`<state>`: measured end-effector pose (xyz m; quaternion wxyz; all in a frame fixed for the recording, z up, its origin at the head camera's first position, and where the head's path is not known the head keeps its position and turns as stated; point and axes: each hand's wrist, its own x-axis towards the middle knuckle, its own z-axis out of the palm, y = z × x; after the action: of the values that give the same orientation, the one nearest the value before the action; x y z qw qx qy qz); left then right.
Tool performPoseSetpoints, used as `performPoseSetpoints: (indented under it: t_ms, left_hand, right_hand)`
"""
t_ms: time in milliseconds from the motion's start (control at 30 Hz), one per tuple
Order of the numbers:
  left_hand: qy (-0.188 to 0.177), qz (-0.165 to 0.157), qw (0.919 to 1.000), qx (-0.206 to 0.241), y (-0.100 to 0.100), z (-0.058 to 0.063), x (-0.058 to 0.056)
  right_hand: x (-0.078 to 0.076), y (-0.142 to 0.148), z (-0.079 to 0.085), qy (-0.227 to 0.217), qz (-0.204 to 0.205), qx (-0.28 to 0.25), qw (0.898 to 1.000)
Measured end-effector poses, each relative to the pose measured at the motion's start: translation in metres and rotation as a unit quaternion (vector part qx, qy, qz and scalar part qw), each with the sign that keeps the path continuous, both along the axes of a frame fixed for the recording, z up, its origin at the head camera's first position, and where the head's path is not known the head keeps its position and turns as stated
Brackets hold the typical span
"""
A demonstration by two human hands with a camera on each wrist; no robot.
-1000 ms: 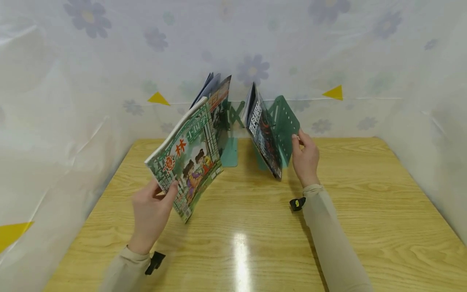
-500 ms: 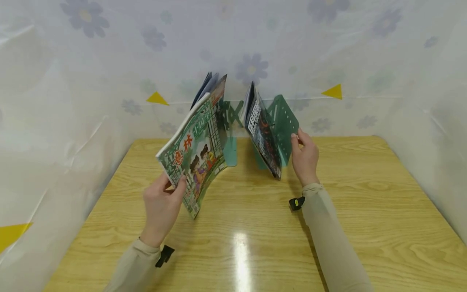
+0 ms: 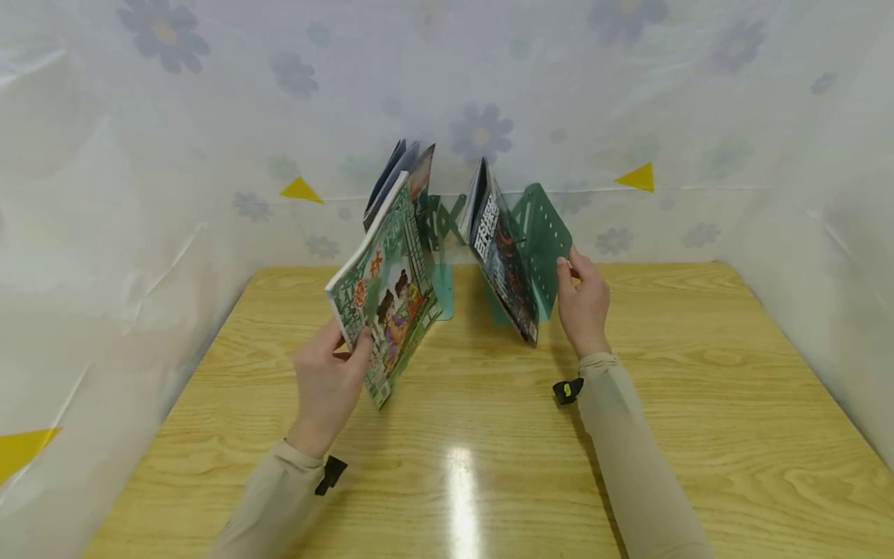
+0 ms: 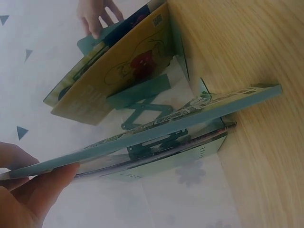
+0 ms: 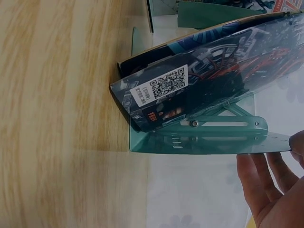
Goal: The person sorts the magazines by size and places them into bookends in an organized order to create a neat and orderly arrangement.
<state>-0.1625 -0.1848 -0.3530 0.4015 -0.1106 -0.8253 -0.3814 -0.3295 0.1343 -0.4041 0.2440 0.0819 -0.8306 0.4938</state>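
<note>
My left hand [image 3: 328, 384] pinches the edge of a green illustrated magazine [image 3: 387, 303], thumb on its cover. That magazine is tilted in front of the left section of a green expanding metal bookend [image 3: 548, 241], where several thin books or magazines [image 3: 394, 175] stand. In the left wrist view the magazine's edge [image 4: 142, 137] runs out from my fingers. My right hand [image 3: 585, 303] pinches the outer edge of the bookend's perforated right panel [image 5: 204, 142]. A dark-covered magazine [image 5: 161, 95] leans beside that panel; a yellow cover [image 4: 114, 76] faces the middle gap.
The bookend's crossed lattice [image 3: 447, 221] links its two sides. It stands near the back edge of a wooden table [image 3: 628, 435]. Behind it hangs a flower-printed sheet [image 3: 559, 85] with yellow triangles [image 3: 637, 177].
My left hand has moved to the right and slightly up with the green magazine, which has turned more edge-on toward the bookend. My right hand and the bookend have stayed in place.
</note>
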Motion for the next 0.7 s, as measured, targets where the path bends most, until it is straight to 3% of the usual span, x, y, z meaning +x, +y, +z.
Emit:
performPoseSetpoints:
  t_ms: [167,700]
  left_hand:
    - [0.014,-0.004,0.9999,0.003,0.006,0.001,-0.006]
    - [-0.005,0.034,0.9987,0.036,0.016,-0.002,-0.025]
  right_hand:
    - [0.000,0.000,0.000,0.004,0.001,-0.001,1.000]
    - [-0.001,0.001,-0.001,0.009,0.001,0.001,1.000]
